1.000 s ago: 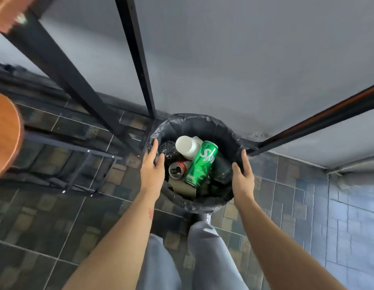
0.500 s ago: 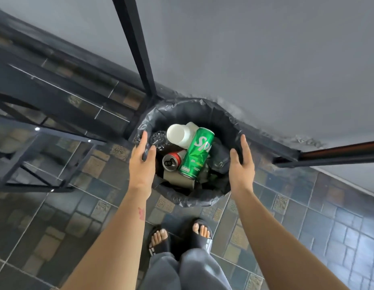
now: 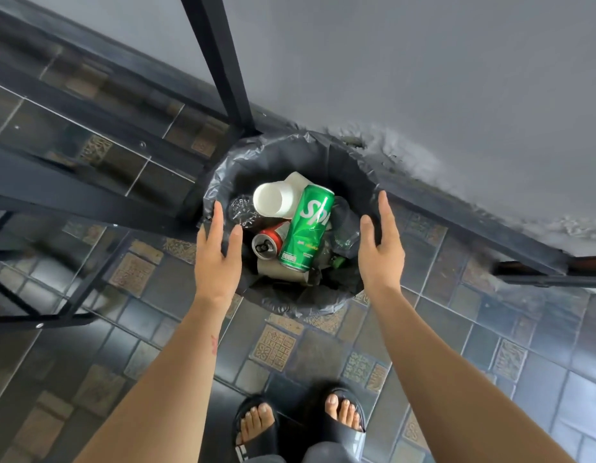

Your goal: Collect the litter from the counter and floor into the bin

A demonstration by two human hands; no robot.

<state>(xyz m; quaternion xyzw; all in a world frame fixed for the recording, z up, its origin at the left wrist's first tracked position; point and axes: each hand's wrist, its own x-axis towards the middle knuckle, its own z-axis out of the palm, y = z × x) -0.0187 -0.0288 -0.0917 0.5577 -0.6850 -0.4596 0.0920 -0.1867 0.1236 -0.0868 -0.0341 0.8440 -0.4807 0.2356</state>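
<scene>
A round bin lined with a black bag (image 3: 289, 155) stands on the tiled floor against the grey wall. Inside lie a green soda can (image 3: 306, 228), a red can (image 3: 268, 242), a white cup (image 3: 274, 198), crumpled clear plastic (image 3: 239, 208) and a brown cardboard piece (image 3: 273, 270). My left hand (image 3: 218, 259) hovers over the bin's left rim, fingers extended, holding nothing. My right hand (image 3: 380, 248) is over the right rim, palm facing inward, also empty. Whether the hands touch the bag I cannot tell.
A black metal table leg (image 3: 219, 61) rises just behind the bin, with dark frame bars (image 3: 89, 202) running left. Another dark bar (image 3: 550, 279) lies low at the right. My feet in black sandals (image 3: 300, 426) stand on the patterned tiles in front of the bin.
The view has tilted down and drawn back, so my feet show fully. Both hands stay at the bin's sides with fingers spread; the litter inside has not shifted.
</scene>
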